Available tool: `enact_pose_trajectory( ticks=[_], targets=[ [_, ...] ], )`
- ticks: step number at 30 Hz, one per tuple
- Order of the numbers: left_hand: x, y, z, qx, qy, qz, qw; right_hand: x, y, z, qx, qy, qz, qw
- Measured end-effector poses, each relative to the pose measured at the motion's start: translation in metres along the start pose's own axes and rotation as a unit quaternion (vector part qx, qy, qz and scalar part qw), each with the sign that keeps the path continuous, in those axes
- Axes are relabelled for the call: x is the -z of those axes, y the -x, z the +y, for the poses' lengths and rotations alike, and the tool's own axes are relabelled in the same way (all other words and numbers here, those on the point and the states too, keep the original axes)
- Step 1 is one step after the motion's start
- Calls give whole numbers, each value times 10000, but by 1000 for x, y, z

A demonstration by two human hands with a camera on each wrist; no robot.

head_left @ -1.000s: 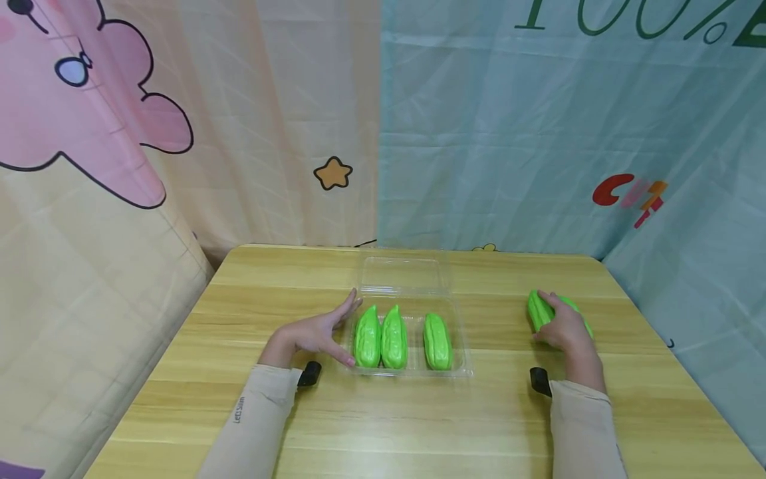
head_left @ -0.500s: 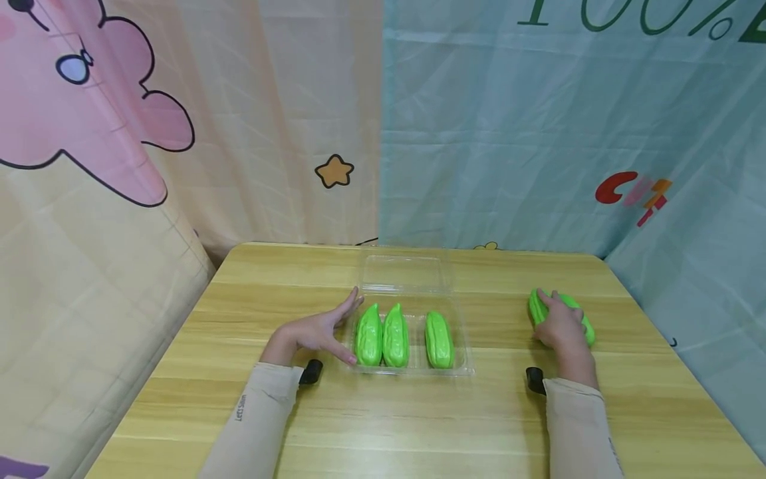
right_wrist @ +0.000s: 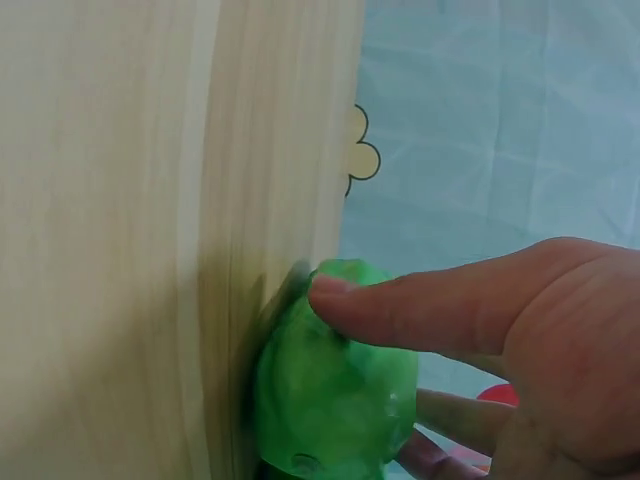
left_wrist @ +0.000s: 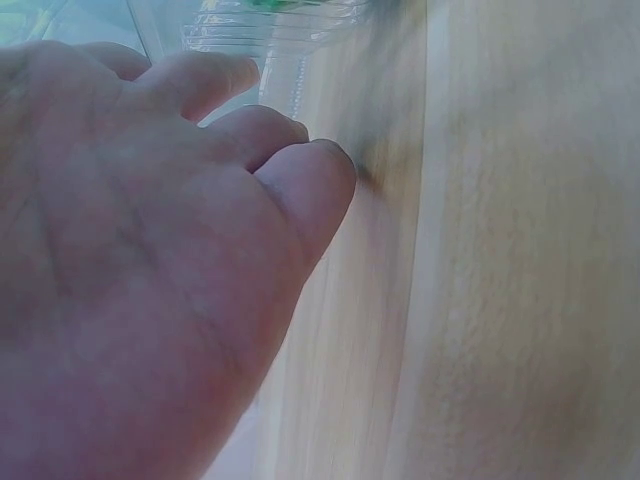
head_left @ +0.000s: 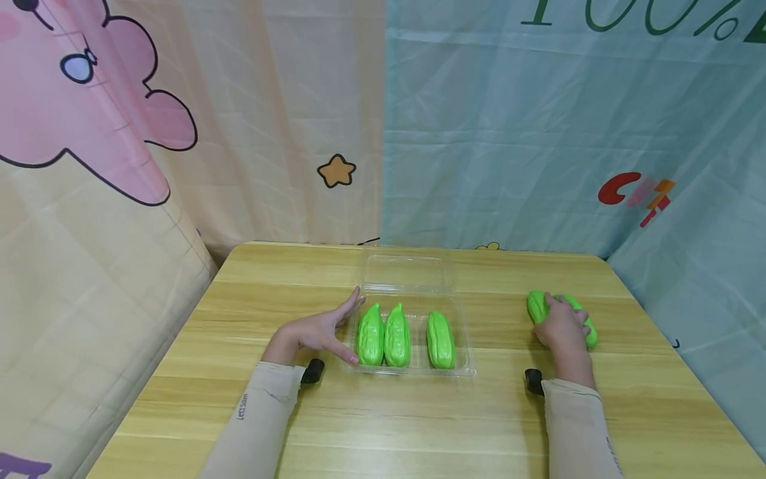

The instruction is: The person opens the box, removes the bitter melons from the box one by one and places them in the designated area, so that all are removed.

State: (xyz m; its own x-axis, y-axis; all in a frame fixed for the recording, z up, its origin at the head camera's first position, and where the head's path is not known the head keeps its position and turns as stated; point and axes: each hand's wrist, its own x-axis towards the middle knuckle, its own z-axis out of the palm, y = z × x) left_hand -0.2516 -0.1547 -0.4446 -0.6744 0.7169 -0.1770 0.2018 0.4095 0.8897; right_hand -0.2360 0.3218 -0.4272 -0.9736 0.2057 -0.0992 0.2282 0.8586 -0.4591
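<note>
My right hand (head_left: pixel 562 324) grips the left one of two green bitter melons lying at the table's right side. In the right wrist view the thumb presses the near face of this bitter melon (right_wrist: pixel 335 390), with fingers behind it. The other bitter melon (head_left: pixel 591 336) lies against the hand's right side, partly covered by the fingers. My left hand (head_left: pixel 320 330) rests at the left edge of a clear plastic clamshell box (head_left: pixel 464 356), thumb and fingers spread. The box stands open, and three bitter melons (head_left: pixel 370 336) lie lengthwise in it, two together at left and one further right.
The box's clear lid (head_left: pixel 407 273) lies folded back toward the far table edge. Everything sits on a wood-grain table (head_left: pixel 413 426). Printed curtains (head_left: pixel 491 133) hang behind and at both sides. A black wrist camera (head_left: pixel 312 371) sits under the left wrist.
My right hand and wrist have shifted slightly left, baring more of the right-hand bitter melon, and its fingers now close on the left one. My left hand stays at the box.
</note>
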Motion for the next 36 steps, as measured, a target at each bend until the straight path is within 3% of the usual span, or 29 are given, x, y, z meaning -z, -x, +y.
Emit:
enact_pose_trajectory(
  ticks=[9,14,17,20,27,36],
  targets=[
    [0,0,0,-74,2,-28,10000,11,5,-9,146,-488,633,9967],
    [0,0,0,-50,25,-42,10000,26,16,-23,355,-1360,956,9854],
    [0,0,0,-73,27,-27,10000,34,23,-32,547,-2185,877,9703],
    [0,1,1,-91,28,-13,10000,38,28,-37,827,-2679,643,9577],
    [0,0,0,-110,24,-9,9999,41,30,-44,1249,-2997,71,9458],
    [0,0,1,-86,27,-45,9999,40,33,-47,1483,-3170,-132,9367]
  ],
)
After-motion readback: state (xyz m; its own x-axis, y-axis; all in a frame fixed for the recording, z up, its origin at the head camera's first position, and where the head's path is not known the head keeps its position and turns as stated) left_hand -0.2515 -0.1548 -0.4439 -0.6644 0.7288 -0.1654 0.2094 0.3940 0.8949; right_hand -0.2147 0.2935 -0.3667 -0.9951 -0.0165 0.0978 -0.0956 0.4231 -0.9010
